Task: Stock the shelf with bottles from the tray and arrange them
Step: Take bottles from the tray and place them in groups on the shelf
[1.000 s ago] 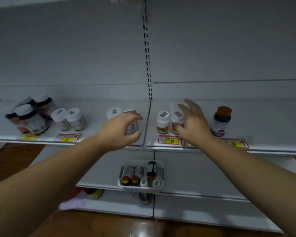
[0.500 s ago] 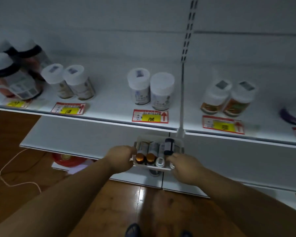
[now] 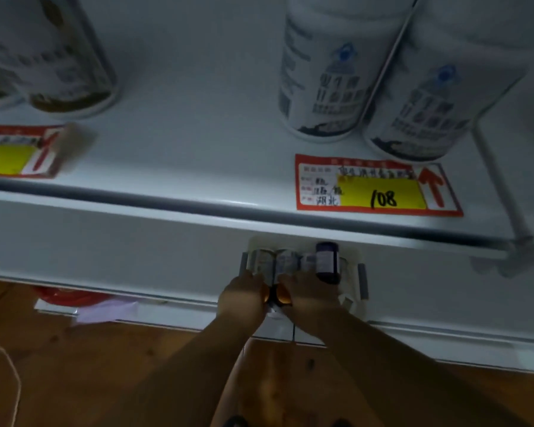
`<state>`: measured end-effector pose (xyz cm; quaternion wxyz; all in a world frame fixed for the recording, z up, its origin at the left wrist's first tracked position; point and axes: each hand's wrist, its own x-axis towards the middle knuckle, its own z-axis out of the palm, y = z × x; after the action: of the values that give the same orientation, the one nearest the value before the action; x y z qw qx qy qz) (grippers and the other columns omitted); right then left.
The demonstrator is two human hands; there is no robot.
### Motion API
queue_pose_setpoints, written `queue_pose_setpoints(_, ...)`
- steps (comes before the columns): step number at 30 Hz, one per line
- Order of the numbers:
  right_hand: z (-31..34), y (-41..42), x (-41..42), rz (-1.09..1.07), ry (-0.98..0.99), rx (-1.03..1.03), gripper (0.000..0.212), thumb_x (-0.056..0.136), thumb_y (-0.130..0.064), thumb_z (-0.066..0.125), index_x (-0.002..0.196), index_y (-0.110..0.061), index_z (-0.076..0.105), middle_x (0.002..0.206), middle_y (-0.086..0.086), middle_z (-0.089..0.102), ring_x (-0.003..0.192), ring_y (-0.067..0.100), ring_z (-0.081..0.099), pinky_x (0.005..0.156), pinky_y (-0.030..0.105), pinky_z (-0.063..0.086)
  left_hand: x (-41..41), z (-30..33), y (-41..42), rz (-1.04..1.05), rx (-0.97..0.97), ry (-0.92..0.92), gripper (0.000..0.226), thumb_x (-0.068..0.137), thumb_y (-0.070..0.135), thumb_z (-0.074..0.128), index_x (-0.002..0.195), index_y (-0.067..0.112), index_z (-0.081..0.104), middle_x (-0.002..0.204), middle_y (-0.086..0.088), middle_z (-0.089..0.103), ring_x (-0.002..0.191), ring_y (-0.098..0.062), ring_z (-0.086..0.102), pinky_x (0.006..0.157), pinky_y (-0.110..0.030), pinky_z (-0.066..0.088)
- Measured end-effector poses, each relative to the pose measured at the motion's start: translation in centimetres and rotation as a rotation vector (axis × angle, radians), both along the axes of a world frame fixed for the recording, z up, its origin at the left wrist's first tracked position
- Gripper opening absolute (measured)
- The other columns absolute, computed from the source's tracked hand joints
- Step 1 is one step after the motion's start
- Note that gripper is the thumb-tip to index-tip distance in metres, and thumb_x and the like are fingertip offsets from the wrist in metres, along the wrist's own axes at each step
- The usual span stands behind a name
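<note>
A small white tray [image 3: 353, 274] sits on the lower shelf [image 3: 136, 257], partly under the upper shelf's front edge. Several bottles lie in it with pale labels [image 3: 269, 262], and one dark bottle [image 3: 327, 261] stands upright at its right. My left hand [image 3: 243, 300] and my right hand [image 3: 312, 298] are side by side at the tray's near end. Each is curled over the cap end of a lying orange-capped bottle [image 3: 282, 298]. Two tall white bottles [image 3: 321, 87] stand on the upper shelf above a red and yellow price tag [image 3: 379, 190].
Another pair of bottles [image 3: 65, 57] stands at the upper shelf's left over a second tag [image 3: 13, 152]. A thin upright post [image 3: 500, 186] divides the shelf at the right. On the wooden floor lie a red object [image 3: 65, 295], pale paper [image 3: 105, 309] and a white cord [image 3: 10, 380].
Both hands left the upper shelf, dropped to the tray and closed in together over the orange-capped bottles. The view has moved much closer to the shelf.
</note>
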<state>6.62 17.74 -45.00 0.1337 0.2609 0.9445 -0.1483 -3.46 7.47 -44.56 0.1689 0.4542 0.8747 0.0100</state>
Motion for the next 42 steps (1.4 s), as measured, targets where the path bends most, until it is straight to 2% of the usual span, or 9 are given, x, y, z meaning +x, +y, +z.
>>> queue_pose_setpoints(4,0.9,0.2,0.1,-0.053,0.066,-0.012,0.035,0.087,-0.032,0.055,0.119,-0.018,0.050,0.124,0.006,0.051,0.114,0.026,0.049,0.087,0.036,0.044,-1.0,2.1,-0.2,-0.045,0.147,-0.092,0.024,0.071,0.023,0.073,0.087,0.006,0.070,0.093,-0.018,0.066,0.081,-0.035,0.065,0.065,-0.029,0.050)
queue_pose_setpoints(10,11.8,-0.6,4.7,-0.200,0.285,-0.219,0.047,0.079,-0.035,0.065,0.125,-0.029,0.054,0.123,0.003,0.057,0.114,0.023,0.053,0.086,0.024,0.039,-1.9,11.3,-3.1,-0.024,0.250,-0.300,0.029,0.082,0.027,0.062,0.106,0.010,0.062,0.104,-0.012,0.058,0.094,-0.029,0.059,0.072,-0.026,0.040)
queue_pose_setpoints(15,22.5,-3.0,8.4,-0.280,0.323,-0.405,0.048,0.082,-0.034,0.067,0.127,-0.029,0.053,0.118,-0.001,0.055,0.107,0.016,0.055,0.093,0.026,0.044,0.0,22.1,-5.6,0.068,0.358,-0.734,0.047,0.086,0.013,0.065,0.131,0.013,0.051,0.120,-0.004,0.057,0.109,-0.019,0.057,0.092,-0.022,0.045)
queue_pose_setpoints(20,30.7,-4.8,10.5,-0.616,0.778,-0.948,0.028,0.088,-0.009,0.059,0.106,-0.030,0.060,0.102,-0.004,0.065,0.089,0.010,0.065,0.071,0.019,0.053,3.2,29.5,-6.2,0.270,0.667,-1.224,0.018,0.091,0.011,0.055,0.099,0.025,0.062,0.094,0.001,0.068,0.080,-0.011,0.064,0.062,-0.020,0.051)
queue_pose_setpoints(23,33.2,-5.9,10.5,-0.832,1.079,-1.114,0.017,0.093,-0.013,0.050,0.100,-0.021,0.063,0.092,0.003,0.068,0.069,0.010,0.066,0.065,0.027,0.052,5.6,32.6,-4.6,0.341,0.784,-1.474,0.018,0.094,0.017,0.048,0.094,0.021,0.065,0.088,-0.004,0.071,0.075,-0.017,0.064,0.064,-0.028,0.050)
queue_pose_setpoints(27,35.2,-6.1,12.0,-0.990,1.313,-1.167,0.022,0.096,-0.023,0.045,0.094,-0.009,0.063,0.069,0.004,0.073,0.062,0.016,0.069,0.053,0.026,0.055,8.9,35.5,-2.3,0.238,0.838,-1.531,0.019,0.074,0.034,0.067,0.089,0.022,0.068,0.079,0.000,0.072,0.069,-0.014,0.067,0.068,-0.031,0.053)
queue_pose_setpoints(31,37.0,-5.0,15.0,-0.938,1.304,-1.212,0.048,0.080,-0.050,0.055,0.105,-0.011,0.063,0.083,0.016,0.074,0.072,0.028,0.072,0.058,0.037,0.058,11.8,37.4,-0.8,0.142,0.779,-1.555,0.053,0.046,0.029,0.081,0.094,0.017,0.062,0.076,-0.007,0.071,0.065,-0.019,0.069,0.059,-0.034,0.058)
queue_pose_setpoints(38,39.3,-1.5,20.4,-0.770,1.405,-1.164,0.052,0.056,-0.031,0.077,0.100,-0.008,0.058,0.084,0.009,0.073,0.077,0.024,0.070,0.068,0.036,0.057,16.3,39.1,3.5,0.125,0.689,-1.726,0.045,0.065,0.022,0.070,0.107,0.006,0.064,0.096,-0.016,0.073,0.082,-0.027,0.071,0.071,-0.038,0.059)
queue_pose_setpoints(42,39.9,2.4,23.8,-0.807,1.395,-1.266,0.050,0.059,-0.033,0.073,0.098,-0.004,0.062,0.085,0.015,0.071,0.078,0.031,0.067,0.077,0.044,0.055,19.2,39.8,7.2,0.134,0.630,-1.818,0.029,0.062,0.027,0.066,0.084,0.011,0.077,0.080,-0.012,0.074,0.071,-0.025,0.071,0.064,-0.037,0.060)
